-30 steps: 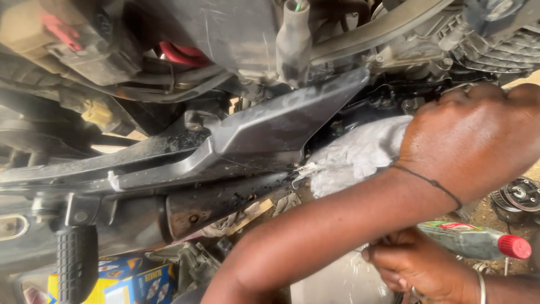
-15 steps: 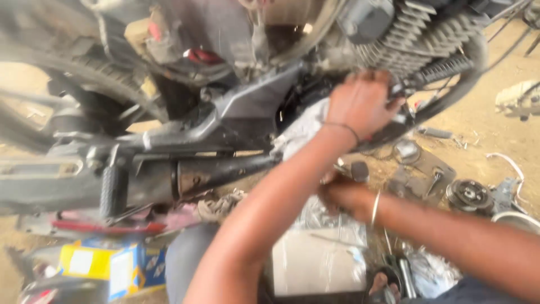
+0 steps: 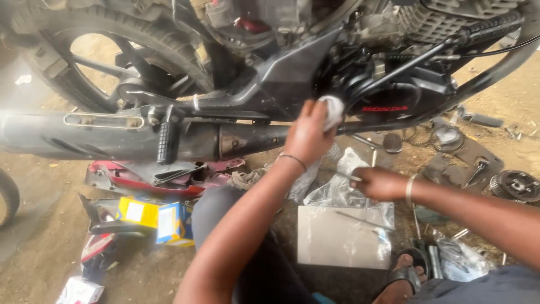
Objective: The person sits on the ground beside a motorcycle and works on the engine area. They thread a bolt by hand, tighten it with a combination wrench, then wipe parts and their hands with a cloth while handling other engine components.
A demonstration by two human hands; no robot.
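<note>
A white rag (image 3: 333, 108) is held bunched in the left hand (image 3: 306, 135) and pressed against the black engine cover (image 3: 394, 98) of the motorcycle, just behind the grey side panel (image 3: 292, 73). The left-hand fingers are closed around the rag. The right hand (image 3: 378, 183) is lowered near the ground, curled narrowly around a thin metal tool (image 3: 344, 175); what kind of tool cannot be told.

Step in hand, as judged: wiping of the engine casing near the footrest area. The next move would call for firm pressure with the rag along the casing edge, with the exhaust pipe (image 3: 112, 135) and black foot peg (image 3: 167, 142) kept clear of the wrist.

Containers: a clear plastic bag (image 3: 343, 194) is seen lying open over a grey flat sheet (image 3: 337, 242) on the dirt floor; its contents cannot be made out. A yellow and blue carton (image 3: 154, 217) is noted beside a red body panel (image 3: 163, 180); it appears shut, contents hidden. Loose round engine parts (image 3: 514, 184) are laid on the ground to the right.
</note>
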